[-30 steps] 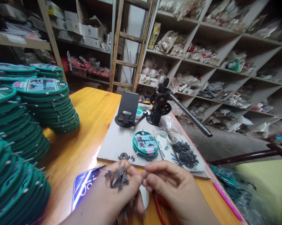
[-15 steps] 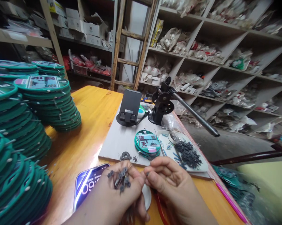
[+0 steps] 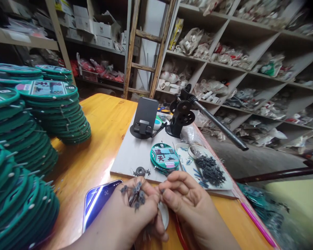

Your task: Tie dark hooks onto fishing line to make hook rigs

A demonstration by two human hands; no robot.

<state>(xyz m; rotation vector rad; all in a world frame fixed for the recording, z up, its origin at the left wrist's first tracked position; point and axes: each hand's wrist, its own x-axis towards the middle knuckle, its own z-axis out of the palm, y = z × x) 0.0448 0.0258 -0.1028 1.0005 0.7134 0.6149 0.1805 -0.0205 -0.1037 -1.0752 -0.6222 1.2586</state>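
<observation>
My left hand (image 3: 139, 208) is closed around a bunch of small dark grey pieces on thin wires (image 3: 137, 195), which poke out above the thumb. Its thumb and forefinger are pinched towards my right hand (image 3: 186, 198). Between the right thumb and forefinger shows the tip of a small dark piece (image 3: 162, 191), too small to make out fully. The two hands' fingertips almost meet. Beneath them, a white round object (image 3: 163, 216) is partly covered. Just beyond lie a green round spool (image 3: 164, 158) with a printed label and a small dark ring (image 3: 140, 171).
A white tray (image 3: 225, 185) holds a heap of dark pieces and a small dish of metal bits. Tall stacks of green spools (image 3: 54, 114) stand at left. A phone (image 3: 100, 199) lies beside my left wrist. A black phone stand (image 3: 145, 118) and geared clamp (image 3: 182, 113) rise behind.
The fingers of both hands have shifted slightly, and the dark tip in my right pinch shows more. The phone's screen no longer shows the clock digits. The view has moved a little.
</observation>
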